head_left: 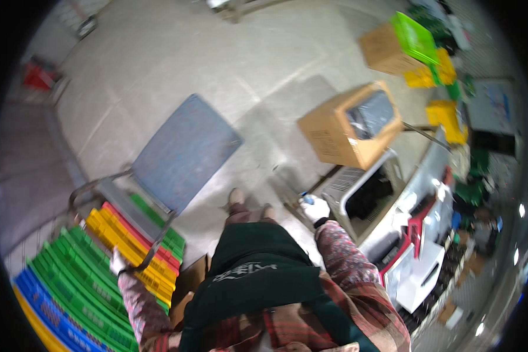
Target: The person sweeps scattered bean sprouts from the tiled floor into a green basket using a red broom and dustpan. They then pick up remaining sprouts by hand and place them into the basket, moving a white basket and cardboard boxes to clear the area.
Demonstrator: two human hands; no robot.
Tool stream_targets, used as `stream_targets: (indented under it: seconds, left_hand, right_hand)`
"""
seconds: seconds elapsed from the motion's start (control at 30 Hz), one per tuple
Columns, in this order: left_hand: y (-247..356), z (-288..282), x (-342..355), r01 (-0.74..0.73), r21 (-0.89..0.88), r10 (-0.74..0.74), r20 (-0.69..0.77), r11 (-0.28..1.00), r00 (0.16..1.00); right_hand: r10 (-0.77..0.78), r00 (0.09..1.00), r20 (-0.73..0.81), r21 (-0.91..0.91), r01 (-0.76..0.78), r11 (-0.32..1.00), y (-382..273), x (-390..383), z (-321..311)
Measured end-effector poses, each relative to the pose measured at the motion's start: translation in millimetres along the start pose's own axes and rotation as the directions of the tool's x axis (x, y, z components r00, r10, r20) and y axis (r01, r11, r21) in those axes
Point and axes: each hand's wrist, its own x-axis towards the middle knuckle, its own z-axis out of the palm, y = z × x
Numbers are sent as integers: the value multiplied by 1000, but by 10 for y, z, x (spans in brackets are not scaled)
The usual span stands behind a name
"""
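Note:
My left hand (pixel 118 261), in a white glove, is closed on the bent metal handle (pixel 151 253) of a flat blue-grey platform trolley (pixel 188 149). The hand is above stacked crates, and its fingers are only partly visible. Out to the right, my right hand (pixel 315 210), also gloved in white, is closed around a small blue object (pixel 307 199) whose kind is too small to tell. Next to that hand stands a grey plastic bin (pixel 341 193) with dark contents.
Nested yellow crates (pixel 108 232), green crates (pixel 76 258) and blue crates (pixel 53 311) stand at the lower left. A cardboard box (pixel 328 132) with a dark wrapped item on top sits beyond the bin. Farther right, a bright green crate (pixel 415 38) tops another carton (pixel 387 50).

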Motion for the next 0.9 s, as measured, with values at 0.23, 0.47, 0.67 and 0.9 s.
stream_targets:
  seconds: [0.23,0.47,0.67,0.9]
  left_hand:
    - [66,298,255,-117,78,119,-31,990,992]
    - [173,352,253,-84,202,121,-179,976,976]
    - [304,715,220,-128,226,163,-145,966,976]
    - [509,983,307,-175,236,203,-98,956,974]
  right_hand:
    - [439,884,-161,443,-333,832,793,-612,-262]
    - [545,753,-369,668,-192,719,826,-1065,-584]
    - [529,682,-505,689,-51,723,993,-978,-601]
    - [555,684,-474,746,-23,665,1004,-835,-739]
